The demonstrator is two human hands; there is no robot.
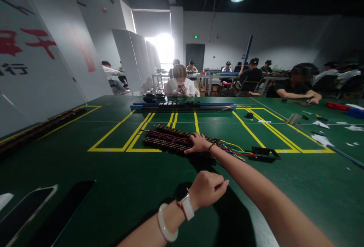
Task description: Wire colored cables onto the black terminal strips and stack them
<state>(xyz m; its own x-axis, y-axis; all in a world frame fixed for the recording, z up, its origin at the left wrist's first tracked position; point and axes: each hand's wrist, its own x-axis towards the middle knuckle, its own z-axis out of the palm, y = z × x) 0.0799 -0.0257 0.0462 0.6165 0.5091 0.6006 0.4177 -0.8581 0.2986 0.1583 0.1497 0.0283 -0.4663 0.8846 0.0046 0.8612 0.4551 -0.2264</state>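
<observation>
A dark bundle of long slim strips with red, blue and copper-coloured wires (167, 139) lies on the green table. My right hand (199, 143) rests on its right part, palm down with the fingers spread. Coloured cables (236, 151) run from the bundle's right end towards a black rectangular frame (265, 153). Nearer to me, my left hand (209, 188) hovers apart from the bundle with its fingers curled in. Nothing shows in it. A watch (185, 203) and a white bangle (167, 224) are on the left wrist.
Behind the bundle, a blue rail with dark strips (183, 107) crosses the green table (127, 186), which bears yellow tape lines. Dark flat panels (62, 213) lie at the front left. Paper scraps (321, 139) and small parts litter the right. Persons (180, 84) sit beyond.
</observation>
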